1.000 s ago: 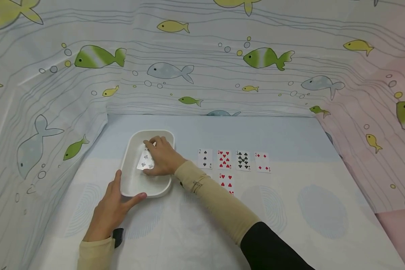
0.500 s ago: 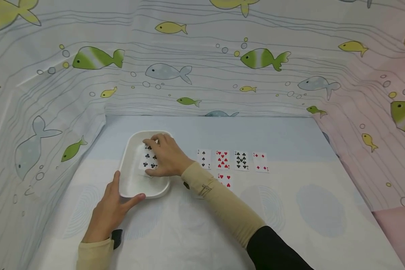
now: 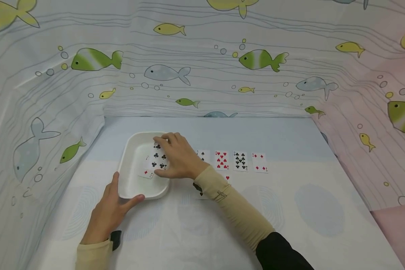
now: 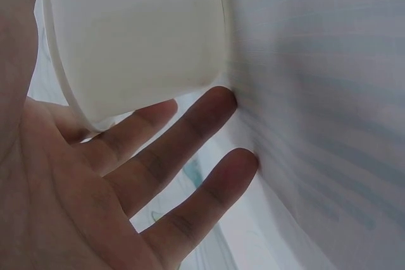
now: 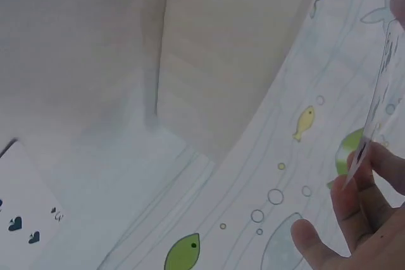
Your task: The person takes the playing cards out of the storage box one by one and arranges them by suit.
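Observation:
My right hand (image 3: 180,157) pinches a six of clubs (image 3: 157,156) over the white tray (image 3: 126,180), thumb at the near edge and fingers at the far edge. At the right of the right wrist view, this card (image 5: 373,105) shows nearly edge-on between the fingers. Another card (image 3: 146,173) with a red diamond lies in the tray, partly covered by the six. My left hand (image 3: 109,210) rests against the tray's near left corner, fingers along the side and thumb along the front. In the left wrist view, its fingers (image 4: 183,128) reach out nearly straight beside the tray wall.
Right of the tray, a row holds a three of spades (image 3: 204,154), eight of hearts (image 3: 221,161), nine of clubs (image 3: 240,161) and four of diamonds (image 3: 260,163). My right sleeve (image 3: 236,206) covers much of a lower row. Fish-patterned curtains (image 3: 189,82) enclose the table.
The right hand has moved right and lifted the six of clubs, so the diamond card beneath now shows. The left hand stays at the tray corner.

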Demonstrator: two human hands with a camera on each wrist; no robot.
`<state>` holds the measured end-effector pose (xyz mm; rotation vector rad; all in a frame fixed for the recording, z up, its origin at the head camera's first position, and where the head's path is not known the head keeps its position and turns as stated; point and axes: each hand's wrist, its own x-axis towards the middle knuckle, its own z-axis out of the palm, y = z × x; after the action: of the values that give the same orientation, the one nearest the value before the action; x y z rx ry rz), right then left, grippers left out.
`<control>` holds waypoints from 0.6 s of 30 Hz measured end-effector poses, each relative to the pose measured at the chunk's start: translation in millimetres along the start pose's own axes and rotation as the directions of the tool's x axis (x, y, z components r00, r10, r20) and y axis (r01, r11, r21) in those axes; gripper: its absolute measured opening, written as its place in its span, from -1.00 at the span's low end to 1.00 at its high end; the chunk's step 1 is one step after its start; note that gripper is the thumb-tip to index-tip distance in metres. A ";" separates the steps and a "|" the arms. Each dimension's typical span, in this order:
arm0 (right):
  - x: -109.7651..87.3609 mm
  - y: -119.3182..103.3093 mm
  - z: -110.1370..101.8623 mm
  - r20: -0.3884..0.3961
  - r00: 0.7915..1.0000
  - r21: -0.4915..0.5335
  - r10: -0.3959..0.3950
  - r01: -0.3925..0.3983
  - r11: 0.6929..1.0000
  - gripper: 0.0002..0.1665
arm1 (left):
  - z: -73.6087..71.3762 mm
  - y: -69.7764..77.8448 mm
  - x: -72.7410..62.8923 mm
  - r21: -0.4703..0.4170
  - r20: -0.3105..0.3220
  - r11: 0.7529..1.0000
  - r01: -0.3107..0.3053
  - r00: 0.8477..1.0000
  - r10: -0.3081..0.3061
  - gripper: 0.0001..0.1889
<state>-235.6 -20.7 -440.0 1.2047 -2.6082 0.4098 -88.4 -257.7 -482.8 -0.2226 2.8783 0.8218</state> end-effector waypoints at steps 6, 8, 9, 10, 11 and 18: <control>-20.9 10.0 -15.1 -0.011 0.998 -0.016 -0.056 0.055 0.998 0.15 | 0.5 0.3 0.5 -0.008 -0.003 1.000 0.004 1.000 -0.004 0.34; -28.6 14.6 -19.2 -0.014 0.997 -0.012 -0.075 0.075 0.997 0.13 | 0.8 0.3 0.6 -0.010 -0.006 1.000 0.005 1.000 -0.006 0.35; -32.4 16.9 -21.1 -0.017 0.997 -0.008 -0.082 0.082 0.997 0.12 | 0.9 0.3 0.6 -0.011 -0.006 1.000 0.006 1.000 -0.007 0.35; -36.4 19.2 -23.0 -0.020 0.996 -0.004 -0.087 0.087 0.996 0.11 | 0.9 0.3 0.6 -0.013 -0.007 1.000 0.007 1.000 -0.007 0.35; -40.4 21.4 -24.9 -0.021 0.996 0.004 -0.091 0.091 0.996 0.11 | 0.9 0.3 0.6 -0.014 -0.008 1.000 0.007 1.000 -0.008 0.36; -68.8 36.0 -32.8 -0.019 0.995 0.032 -0.101 0.101 0.994 0.08 | -0.7 0.1 -0.1 -0.015 -0.001 1.000 0.006 1.000 -0.006 0.36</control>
<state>-216.6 61.4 -437.4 1.3316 -2.5227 0.4433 -88.5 -258.1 -482.2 -0.2329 2.8722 0.8423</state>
